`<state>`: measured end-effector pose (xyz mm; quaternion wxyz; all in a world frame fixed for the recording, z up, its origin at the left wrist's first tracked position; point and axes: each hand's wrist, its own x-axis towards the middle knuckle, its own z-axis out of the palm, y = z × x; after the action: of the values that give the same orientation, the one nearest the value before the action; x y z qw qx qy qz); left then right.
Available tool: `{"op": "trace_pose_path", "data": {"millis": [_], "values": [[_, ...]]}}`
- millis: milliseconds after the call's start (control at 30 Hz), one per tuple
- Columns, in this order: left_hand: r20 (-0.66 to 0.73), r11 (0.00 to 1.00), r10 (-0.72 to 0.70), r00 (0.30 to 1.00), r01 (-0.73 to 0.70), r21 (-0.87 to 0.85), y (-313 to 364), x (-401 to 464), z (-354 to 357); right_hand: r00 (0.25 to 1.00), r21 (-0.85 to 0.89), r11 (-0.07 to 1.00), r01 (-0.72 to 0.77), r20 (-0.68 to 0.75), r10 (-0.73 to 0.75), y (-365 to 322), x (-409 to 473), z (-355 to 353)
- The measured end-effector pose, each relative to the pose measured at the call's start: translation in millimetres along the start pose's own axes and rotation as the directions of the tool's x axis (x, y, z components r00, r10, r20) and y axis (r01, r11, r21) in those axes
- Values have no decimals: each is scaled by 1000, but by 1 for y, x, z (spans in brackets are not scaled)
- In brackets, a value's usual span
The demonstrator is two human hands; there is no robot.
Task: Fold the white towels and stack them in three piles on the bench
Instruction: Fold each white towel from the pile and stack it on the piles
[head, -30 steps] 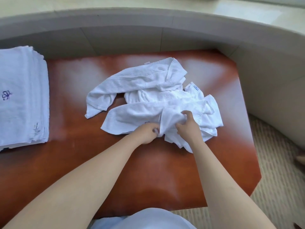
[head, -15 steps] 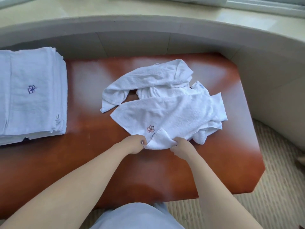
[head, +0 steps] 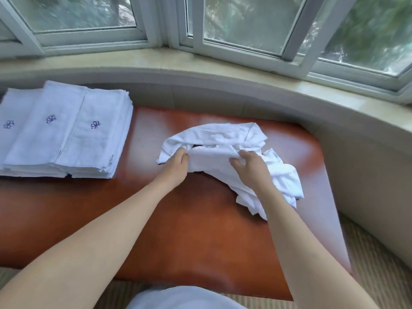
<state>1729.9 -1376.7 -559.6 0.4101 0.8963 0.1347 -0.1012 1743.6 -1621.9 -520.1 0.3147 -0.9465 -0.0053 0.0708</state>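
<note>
Head view. A heap of crumpled white towels [head: 225, 157] is lying on the right half of the reddish-brown worktop [head: 189, 230], its folds bunched and one tagged corner sticking out to the right. Three piles of folded towels [head: 64, 130], each top piece bearing a small purple embroidered mark, are sitting side by side and overlapping at the left end of the worktop, well apart from the heap.

Compared with half a second ago, the towel that was spread flat with its mark showing is now being gathered up, both hands have moved farther into the heap, and windows [head: 245, 25] are now showing above the curved sill [head: 289, 90].

The left hand [head: 176, 163] is gripping the left edge of the top towel, fingers curled round the cloth. The right hand [head: 249, 166] is pinching the same towel nearer its middle, fingers bent into the fabric, with the rest of the heap lying beneath and to the right of it.
</note>
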Motion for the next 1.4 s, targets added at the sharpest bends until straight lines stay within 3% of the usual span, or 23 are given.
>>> {"op": "trace_pose_path", "data": {"millis": [100,200,267,333,433,567,733,1000,1233,1400], "values": [[-166,992,111,980,-119,-37,26,-9,-35,994,95,992,79,65,-85,-23,2,-24],[-225,971,203,953,-225,-78,50,-22,-75,980,129,980,151,111,-165,-39,-8,-37],[-250,956,246,937,-276,-96,61,-33,-104,957,119,989,82,269,-112,-47,-21,-33],[-261,948,275,925,-307,-88,65,-49,-129,939,137,991,5,339,-51,-51,-36,-23],[-271,947,290,918,-317,-61,51,-82,-161,978,326,943,-64,208,-6,-69,-63,-15],[-280,967,245,928,-255,0,13,-134,-193,999,456,890,-23,47,2,-110,-103,-27],[-328,978,204,923,-209,19,-15,-185,-223,979,532,846,17,164,-123,-157,-149,-44],[-359,971,233,904,-238,30,-5,-207,-272,931,677,736,-9,275,-241,-194,-167,-56],[-375,973,221,900,-232,15,2,-148,-254,962,667,736,-115,260,-86,-182,-106,-40],[-303,976,211,929,-217,16,4,-75,-218,974,663,730,-165,224,17,-147,-30,-15]]}}
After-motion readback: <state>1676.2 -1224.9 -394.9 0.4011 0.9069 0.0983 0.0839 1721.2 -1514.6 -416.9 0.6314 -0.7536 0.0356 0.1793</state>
